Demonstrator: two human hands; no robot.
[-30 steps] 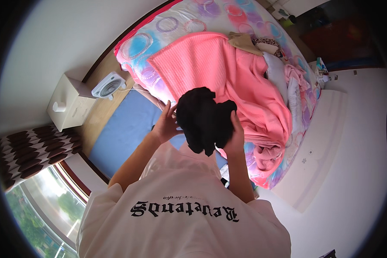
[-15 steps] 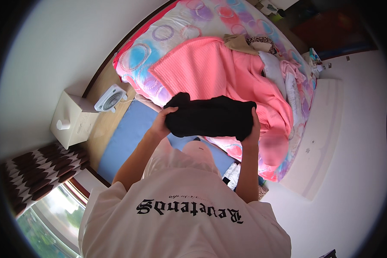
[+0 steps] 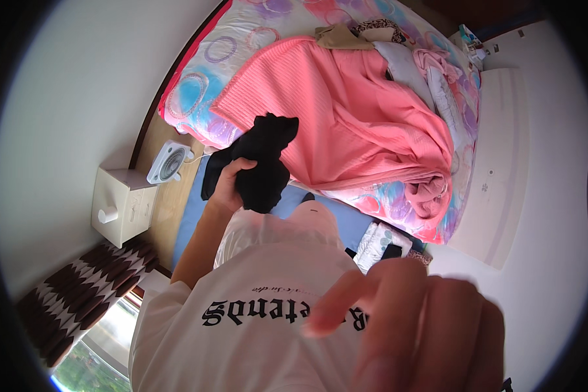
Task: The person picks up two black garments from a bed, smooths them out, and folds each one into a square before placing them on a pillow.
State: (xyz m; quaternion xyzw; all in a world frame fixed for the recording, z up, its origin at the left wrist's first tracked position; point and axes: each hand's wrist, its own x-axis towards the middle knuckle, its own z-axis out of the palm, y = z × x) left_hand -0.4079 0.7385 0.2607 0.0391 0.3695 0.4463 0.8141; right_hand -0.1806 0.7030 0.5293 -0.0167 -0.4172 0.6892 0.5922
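Note:
My left hand [image 3: 227,186] is closed around a bunched black garment [image 3: 264,166], its thumb on top. The garment hangs in front of me at the near edge of the bed; one part sticks up past the hand and another trails to its left. Which kind of clothing it is, I cannot tell. Close to the camera at the lower right is my right hand [image 3: 411,320], large and blurred. Its fingers are loosely bent, with the thumb side apart from the others, and nothing shows in it.
A pink quilt [image 3: 353,124] lies rumpled on the patterned bed [image 3: 191,91]. At its far side are a tan cloth [image 3: 340,38] and a grey pillow [image 3: 404,70]. A white fan [image 3: 170,162] stands beside a cabinet [image 3: 121,202]. A blue mat [image 3: 193,215] and folded white cloth [image 3: 375,245] lie below.
My right hand has let go of the black garment and come up close to the camera. The garment, stretched between both hands before, now hangs bunched in my left hand.

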